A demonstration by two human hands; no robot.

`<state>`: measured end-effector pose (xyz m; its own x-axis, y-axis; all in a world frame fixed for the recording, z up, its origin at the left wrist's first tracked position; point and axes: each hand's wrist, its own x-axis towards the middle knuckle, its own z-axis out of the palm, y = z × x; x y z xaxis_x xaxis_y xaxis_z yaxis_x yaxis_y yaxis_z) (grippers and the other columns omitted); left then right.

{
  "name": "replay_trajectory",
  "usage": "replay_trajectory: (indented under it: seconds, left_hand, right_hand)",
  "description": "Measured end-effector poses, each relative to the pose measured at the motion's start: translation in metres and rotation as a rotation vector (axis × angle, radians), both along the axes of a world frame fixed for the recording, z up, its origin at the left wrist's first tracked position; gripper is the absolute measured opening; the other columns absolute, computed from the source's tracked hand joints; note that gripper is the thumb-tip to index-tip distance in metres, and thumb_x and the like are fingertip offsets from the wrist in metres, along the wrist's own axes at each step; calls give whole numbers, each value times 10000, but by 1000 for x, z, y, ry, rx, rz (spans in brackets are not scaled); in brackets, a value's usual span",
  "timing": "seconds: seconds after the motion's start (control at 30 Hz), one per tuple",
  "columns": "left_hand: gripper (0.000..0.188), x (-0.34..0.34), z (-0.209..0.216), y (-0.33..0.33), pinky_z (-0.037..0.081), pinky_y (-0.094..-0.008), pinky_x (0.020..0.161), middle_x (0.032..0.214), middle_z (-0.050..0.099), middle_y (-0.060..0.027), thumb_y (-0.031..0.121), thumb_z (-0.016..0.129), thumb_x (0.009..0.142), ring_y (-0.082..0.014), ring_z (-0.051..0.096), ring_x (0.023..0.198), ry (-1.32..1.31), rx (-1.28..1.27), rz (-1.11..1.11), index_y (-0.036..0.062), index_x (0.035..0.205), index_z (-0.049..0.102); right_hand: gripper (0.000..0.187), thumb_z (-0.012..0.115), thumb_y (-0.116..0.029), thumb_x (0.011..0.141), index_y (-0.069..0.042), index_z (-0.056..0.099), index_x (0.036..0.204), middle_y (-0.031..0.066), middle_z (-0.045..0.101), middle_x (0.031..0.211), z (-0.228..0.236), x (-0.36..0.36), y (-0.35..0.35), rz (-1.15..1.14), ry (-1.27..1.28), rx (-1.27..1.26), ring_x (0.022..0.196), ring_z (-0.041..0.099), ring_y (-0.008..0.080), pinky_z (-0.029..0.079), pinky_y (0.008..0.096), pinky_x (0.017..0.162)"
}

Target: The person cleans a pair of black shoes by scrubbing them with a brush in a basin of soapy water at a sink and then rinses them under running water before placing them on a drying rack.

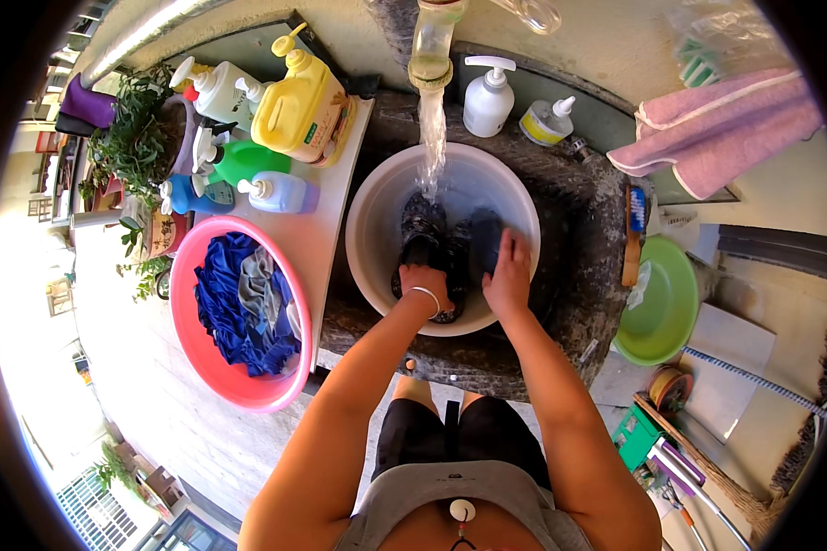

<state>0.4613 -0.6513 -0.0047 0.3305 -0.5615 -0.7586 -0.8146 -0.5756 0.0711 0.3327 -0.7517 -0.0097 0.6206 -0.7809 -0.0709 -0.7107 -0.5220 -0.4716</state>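
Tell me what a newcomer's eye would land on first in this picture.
First, the stream of water falling from the tap into the white basin at the centre, where the left hand and right hand press on dark wet cloth. Next, the pink basin of blue clothes to the left, with the yellow jug behind it. A green basin sits lower on the right.

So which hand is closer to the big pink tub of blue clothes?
Left. The left hand is beside the round pink plastic tub; the right hand sits farther off.
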Motion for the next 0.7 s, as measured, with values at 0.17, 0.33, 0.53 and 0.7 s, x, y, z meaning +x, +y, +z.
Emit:
replay_trajectory:
  seconds: [0.17, 0.33, 0.53, 0.7]
  left_hand:
    - [475, 14, 12, -5, 343, -441, 938, 1034, 644, -93, 437, 764, 634, -284, 532, 1079, 33, 18, -250, 143, 1002, 699]
    - [473, 47, 75, -39, 346, -528, 972, 1050, 634, -76, 306, 788, 606, -265, 509, 1106, -78, 70, -622, 152, 1040, 679]
    - [486, 103, 82, -82, 461, -463, 861, 1066, 626, -77, 192, 790, 547, -288, 533, 1068, 32, 51, -734, 189, 1017, 666]
    - [486, 154, 56, -89, 472, -396, 839, 1017, 652, -93, 182, 791, 571, -279, 591, 1030, 112, -131, -532, 198, 1038, 656]
  right_hand:
    - [468, 615, -36, 708, 6, 546, 1168, 225, 502, 1213, -10, -5, -8, 298, -88, -54, 1139, 480, 369, 417, 410, 946]
    - [285, 589, -14, 710, 3, 624, 993, 169, 604, 981, -31, -30, -3, 167, -137, 131, 981, 545, 359, 457, 421, 855]
    - [233, 613, -16, 653, -16, 660, 882, 119, 623, 858, -45, -50, 8, 284, -180, 85, 913, 565, 314, 463, 403, 817]
    - [236, 630, -26, 607, -39, 662, 840, 86, 617, 831, -51, -55, 9, 392, -97, -14, 943, 548, 266, 441, 381, 844]
